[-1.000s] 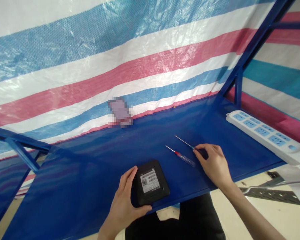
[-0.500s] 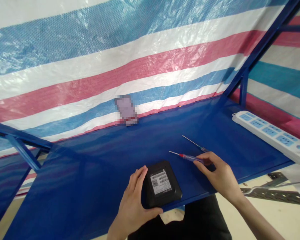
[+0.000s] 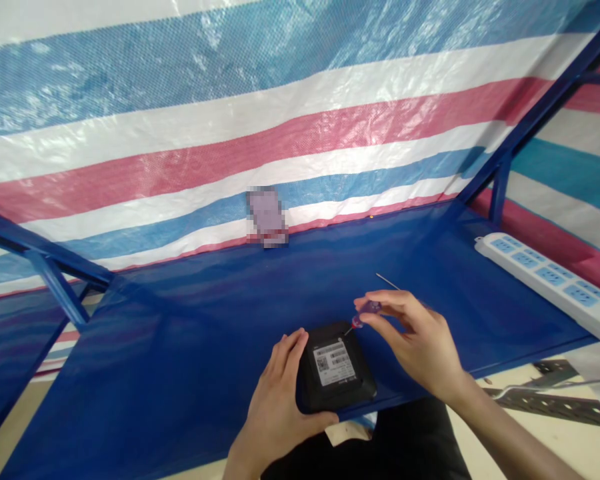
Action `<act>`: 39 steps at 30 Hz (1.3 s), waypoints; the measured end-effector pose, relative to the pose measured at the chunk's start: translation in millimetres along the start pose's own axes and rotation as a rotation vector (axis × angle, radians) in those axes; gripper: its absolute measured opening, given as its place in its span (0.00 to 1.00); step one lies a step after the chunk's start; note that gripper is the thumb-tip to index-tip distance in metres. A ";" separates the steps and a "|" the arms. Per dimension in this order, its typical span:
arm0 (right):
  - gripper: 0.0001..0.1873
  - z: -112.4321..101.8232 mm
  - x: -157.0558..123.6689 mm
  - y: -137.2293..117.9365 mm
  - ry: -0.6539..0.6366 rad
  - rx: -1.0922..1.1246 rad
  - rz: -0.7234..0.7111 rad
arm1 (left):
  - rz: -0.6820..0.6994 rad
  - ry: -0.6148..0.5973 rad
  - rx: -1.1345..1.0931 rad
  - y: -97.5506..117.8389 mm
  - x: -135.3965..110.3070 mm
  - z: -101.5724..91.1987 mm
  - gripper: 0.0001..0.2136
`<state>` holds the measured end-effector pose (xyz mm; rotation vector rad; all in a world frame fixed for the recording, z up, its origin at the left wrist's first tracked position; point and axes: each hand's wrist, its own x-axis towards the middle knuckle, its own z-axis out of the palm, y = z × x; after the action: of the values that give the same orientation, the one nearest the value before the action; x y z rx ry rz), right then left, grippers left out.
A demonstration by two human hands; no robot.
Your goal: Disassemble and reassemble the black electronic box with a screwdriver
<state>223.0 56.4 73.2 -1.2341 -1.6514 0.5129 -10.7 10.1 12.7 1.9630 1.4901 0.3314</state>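
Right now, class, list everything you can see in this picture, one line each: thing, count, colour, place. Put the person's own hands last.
box: 1, black with a white label, near edge of bench
red-collared screwdriver: 1, clear handle, tip pointing at the box's far corner
other screwdriver: 1, thin metal shaft on bench behind the right hand, handle hidden
power strip: 1, white with blue sockets, right end of bench
bench: 1, blue
tarp: 1, blue, white and red stripes, hung behind bench
metal strip: 1, grey, perforated, on floor lower right
left hand: 1, clasps the box's left side
right hand: 1, pinches the red-collared screwdriver
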 end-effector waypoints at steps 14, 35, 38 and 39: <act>0.06 3.6 6.9 -8.0 -0.047 -0.127 -0.124 | 0.034 0.022 -0.018 -1.8 -0.5 1.2 0.49; 0.06 5.2 3.3 -11.8 -0.079 -0.148 -0.139 | 0.051 0.029 0.034 -5.6 -0.5 3.2 0.48; 0.06 3.2 2.6 -12.1 -0.069 -0.153 -0.137 | 0.045 0.021 0.038 -3.4 -0.7 2.3 0.48; 0.06 2.9 2.6 -11.9 -0.069 -0.155 -0.140 | 0.043 0.018 0.036 -2.6 -0.8 1.8 0.48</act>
<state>214.7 54.5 82.5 -1.2129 -1.8499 0.3500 -11.9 9.1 9.8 2.0277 1.4771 0.3441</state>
